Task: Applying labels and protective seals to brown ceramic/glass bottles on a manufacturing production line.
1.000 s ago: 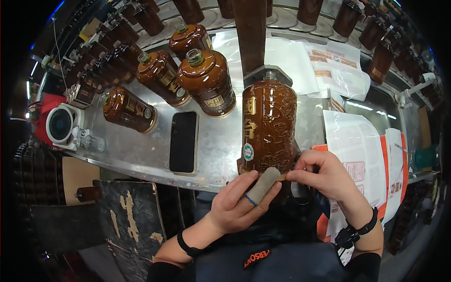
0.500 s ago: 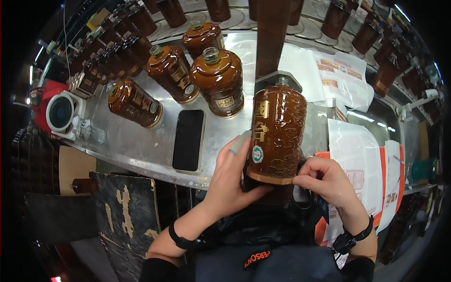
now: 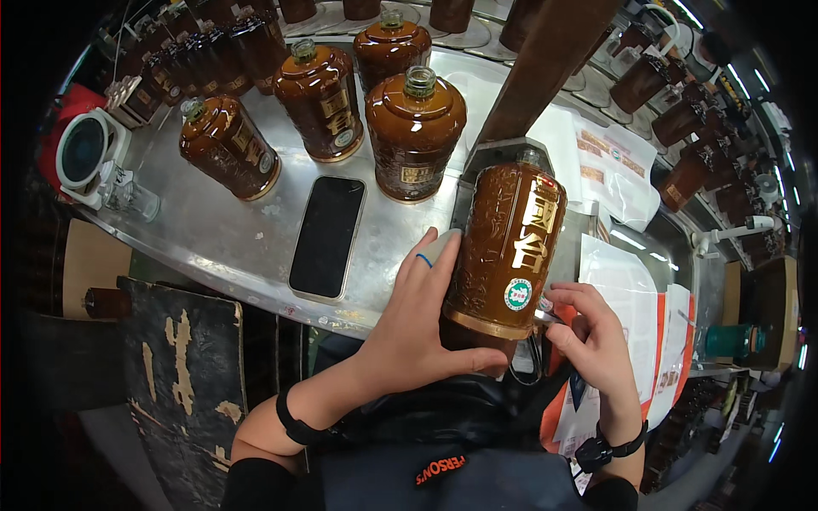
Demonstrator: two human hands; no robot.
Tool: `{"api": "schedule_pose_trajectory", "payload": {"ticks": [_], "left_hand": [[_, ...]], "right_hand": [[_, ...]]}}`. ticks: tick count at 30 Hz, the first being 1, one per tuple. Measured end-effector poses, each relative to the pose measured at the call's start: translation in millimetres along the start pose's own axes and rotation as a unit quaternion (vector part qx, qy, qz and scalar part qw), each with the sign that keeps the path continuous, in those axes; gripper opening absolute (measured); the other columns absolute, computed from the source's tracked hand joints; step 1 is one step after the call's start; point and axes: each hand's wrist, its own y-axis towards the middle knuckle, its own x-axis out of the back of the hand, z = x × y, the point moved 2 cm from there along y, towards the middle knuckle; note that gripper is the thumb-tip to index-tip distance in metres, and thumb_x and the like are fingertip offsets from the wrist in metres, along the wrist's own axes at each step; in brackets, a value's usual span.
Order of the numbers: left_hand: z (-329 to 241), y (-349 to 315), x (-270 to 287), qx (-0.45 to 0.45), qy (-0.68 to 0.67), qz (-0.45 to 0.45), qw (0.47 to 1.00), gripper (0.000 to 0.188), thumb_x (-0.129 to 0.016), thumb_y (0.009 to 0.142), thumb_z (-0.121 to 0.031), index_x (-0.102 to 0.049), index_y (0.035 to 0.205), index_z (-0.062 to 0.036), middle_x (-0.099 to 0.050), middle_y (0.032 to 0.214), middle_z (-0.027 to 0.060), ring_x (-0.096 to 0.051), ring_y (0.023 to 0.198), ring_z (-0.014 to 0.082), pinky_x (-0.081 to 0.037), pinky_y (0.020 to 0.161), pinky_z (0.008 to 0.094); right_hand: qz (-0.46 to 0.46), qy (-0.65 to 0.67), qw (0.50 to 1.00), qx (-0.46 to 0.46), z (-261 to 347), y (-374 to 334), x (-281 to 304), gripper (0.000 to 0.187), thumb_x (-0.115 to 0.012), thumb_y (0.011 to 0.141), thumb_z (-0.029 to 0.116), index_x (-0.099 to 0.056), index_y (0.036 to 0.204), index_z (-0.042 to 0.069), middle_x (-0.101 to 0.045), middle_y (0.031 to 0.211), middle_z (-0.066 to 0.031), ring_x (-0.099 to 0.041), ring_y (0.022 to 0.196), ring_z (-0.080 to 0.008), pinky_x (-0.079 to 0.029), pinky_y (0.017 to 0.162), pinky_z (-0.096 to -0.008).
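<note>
A large glossy brown bottle [image 3: 503, 247] with raised patterns, gold characters and a round green-and-white sticker leans before me, its neck away from me. My left hand [image 3: 417, 315] steadies its left side, fingers along the wall and thumb below the gold base rim; a pale cover sits on one finger, a blue band near it. Beside the lower right of the bottle, my right hand [image 3: 592, 332] is closed, pinching a thin silvery piece [image 3: 550, 317] whose kind is unclear. A small whitish-green spot shows near those fingertips. A dark block partly hidden by the bottle supports it.
Several open brown bottles [image 3: 416, 140] stand on the metal table [image 3: 243, 247] beyond my left hand. A black phone [image 3: 327, 238] lies nearer. Printed white sheets [image 3: 620, 285] over orange are at right. A brown post [image 3: 545, 72] rises behind the bottle; a conveyor carries more bottles.
The held bottle has turned, bringing the gold characters and round sticker from its left edge toward the right front. My right fingers have drawn off the base rim, and the silvery piece now shows.
</note>
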Motion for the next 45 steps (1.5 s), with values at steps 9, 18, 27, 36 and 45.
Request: {"api": "schedule_pose_trajectory", "payload": {"ticks": [9,18,27,36,45], "left_hand": [[13,2,-8,0.105,-0.220,0.051,0.968,0.097,-0.073,0.084,-0.047,-0.028,0.146,0.0116,-0.032,0.148,0.0314,-0.022,0.145,0.0404,-0.020,0.117,0.0450],[18,6,-5,0.089,-0.255,0.058,0.961,0.090,-0.074,0.086,-0.042,-0.031,0.146,0.0086,-0.034,0.149,0.0279,-0.025,0.145,0.0363,-0.021,0.117,0.0430],[23,4,-6,0.080,-0.232,0.063,0.967,0.088,-0.075,0.086,-0.038,-0.030,0.148,0.0063,-0.035,0.150,0.0262,-0.028,0.144,0.0347,-0.023,0.117,0.0418],[27,-3,-12,0.102,-0.303,0.061,0.946,0.089,-0.074,0.087,-0.036,-0.026,0.151,0.0034,-0.034,0.151,0.0238,-0.030,0.143,0.0324,-0.024,0.116,0.0414],[24,-1,-14,0.114,-0.311,0.063,0.942,0.088,-0.074,0.087,-0.034,-0.026,0.151,0.0023,-0.038,0.147,0.0221,-0.034,0.139,0.0316,-0.026,0.115,0.0414]], "right_hand": [[-0.011,0.157,0.985,-0.076,-1,-2,-28,0.048,-0.082,0.079,0.013,-0.054,0.116,0.005,-0.053,0.106,0.0020,-0.036,0.061,0.0024,-0.032,0.053,-0.0149],[0.013,0.210,0.971,-0.112,-3,4,-29,0.048,-0.082,0.078,0.012,-0.052,0.115,0.005,-0.054,0.107,-0.0007,-0.039,0.060,0.0014,-0.033,0.053,-0.0155],[0.022,0.241,0.962,-0.123,-7,5,-31,0.047,-0.081,0.079,0.009,-0.051,0.115,0.005,-0.054,0.107,-0.0017,-0.042,0.060,0.0012,-0.033,0.050,-0.0165],[0.029,0.219,0.969,-0.113,-11,5,-29,0.048,-0.080,0.079,0.009,-0.052,0.117,0.004,-0.054,0.108,-0.0007,-0.039,0.058,0.0017,-0.031,0.049,-0.0165],[0.037,0.244,0.962,-0.120,-7,7,-28,0.046,-0.080,0.080,0.009,-0.052,0.117,0.004,-0.055,0.109,-0.0026,-0.039,0.058,0.0014,-0.031,0.048,-0.0166]]}}
